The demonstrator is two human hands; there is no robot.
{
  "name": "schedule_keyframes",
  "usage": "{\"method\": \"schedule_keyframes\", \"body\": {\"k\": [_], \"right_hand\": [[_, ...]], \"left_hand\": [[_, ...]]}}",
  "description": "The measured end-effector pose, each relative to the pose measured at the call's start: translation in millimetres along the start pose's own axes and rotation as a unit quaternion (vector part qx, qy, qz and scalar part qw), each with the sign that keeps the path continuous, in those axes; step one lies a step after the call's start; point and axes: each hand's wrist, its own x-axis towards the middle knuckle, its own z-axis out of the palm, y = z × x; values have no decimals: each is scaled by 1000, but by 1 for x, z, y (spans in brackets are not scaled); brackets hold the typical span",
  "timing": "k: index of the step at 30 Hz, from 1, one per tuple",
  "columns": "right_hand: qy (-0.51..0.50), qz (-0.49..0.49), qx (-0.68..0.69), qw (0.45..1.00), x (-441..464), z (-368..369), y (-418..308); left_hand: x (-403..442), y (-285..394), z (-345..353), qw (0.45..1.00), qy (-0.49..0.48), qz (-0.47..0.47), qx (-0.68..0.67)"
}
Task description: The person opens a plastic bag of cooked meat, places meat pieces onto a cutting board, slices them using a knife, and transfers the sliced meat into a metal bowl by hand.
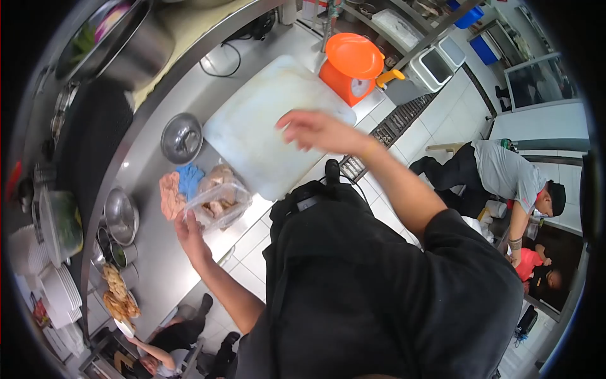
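Note:
My left hand (pixel 191 237) pinches the edge of a clear plastic bag (pixel 218 205) with pieces of food in it, on the steel counter. Over the white cutting board (pixel 271 120) hangs my right hand (pixel 309 131), its fingers apart and slightly blurred, with nothing visible in it. Beside the bag lie a blue cloth (pixel 189 182) and a pink cloth (pixel 170 194). A steel bowl (pixel 182 139) stands left of the board. At the board's far right corner is an orange scale (pixel 347 82) with a round orange pan.
More steel bowls (pixel 121 216) and a plate of fried food (pixel 120 297) are along the counter at left. A large pot (pixel 136 50) sits on the upper shelf. One person (pixel 505 177) bends over at right; another person (pixel 170 350) is at bottom left.

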Motion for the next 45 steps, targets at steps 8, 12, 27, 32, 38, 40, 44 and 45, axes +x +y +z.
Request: {"method": "schedule_keyframes", "body": {"k": [8, 12, 27, 32, 38, 40, 44, 45], "right_hand": [[419, 56, -20, 906, -28, -294, 42], [354, 131, -26, 926, 21, -355, 101], [-55, 347, -196, 915, 120, -408, 120], [-104, 316, -95, 938, 82, -391, 128], [-109, 280, -176, 937, 72, -398, 129], [-80, 261, -253, 928, 55, -396, 99], [-120, 209, -377, 894, 47, -410, 53], [-132, 190, -414, 880, 54, -415, 51]], "left_hand": [[-38, 30, 50, 833, 172, 259, 457], [-44, 29, 71, 817, 128, 223, 517], [-98, 53, 127, 808, 127, 125, 562], [-108, 42, 125, 815, 133, 41, 562], [-96, 48, 143, 841, 128, 116, 512], [-99, 48, 148, 846, 128, 114, 505], [-104, 42, 145, 842, 118, 91, 518], [-104, 42, 142, 839, 111, 94, 525]]}}
